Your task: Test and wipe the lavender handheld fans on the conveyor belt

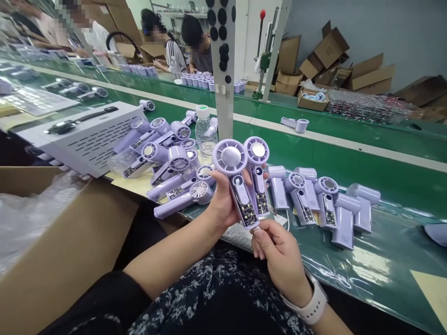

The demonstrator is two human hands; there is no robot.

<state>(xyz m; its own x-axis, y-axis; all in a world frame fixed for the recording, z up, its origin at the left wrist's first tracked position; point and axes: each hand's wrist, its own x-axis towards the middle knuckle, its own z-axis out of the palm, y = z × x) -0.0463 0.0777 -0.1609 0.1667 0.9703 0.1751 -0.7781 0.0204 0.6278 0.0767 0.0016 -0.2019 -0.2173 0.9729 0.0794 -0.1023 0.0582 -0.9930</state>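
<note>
My left hand [223, 200] is closed round two purple handheld fans, a nearer fan [240, 186] and a farther fan [258, 179] beside it. Both handles lack a front cover, so circuit boards show, and each small round display reads 20. At the nearer fan's lower end, my right hand [275, 249] pinches what looks like a white cable plug [256, 228]; the fingers partly hide it. A white cable [288, 220] loops up just beyond that hand. More purple fans [314, 197] lie in a row on the bench to the right.
Many fans [174, 158] are heaped at left near a clear bottle [206, 135] and a grey vented metal box [87, 135]. A perforated post [223, 70] rises ahead. One fan [295, 123] lies beyond the green bench [349, 242]. A carton [70, 232] stands at lower left; people work across.
</note>
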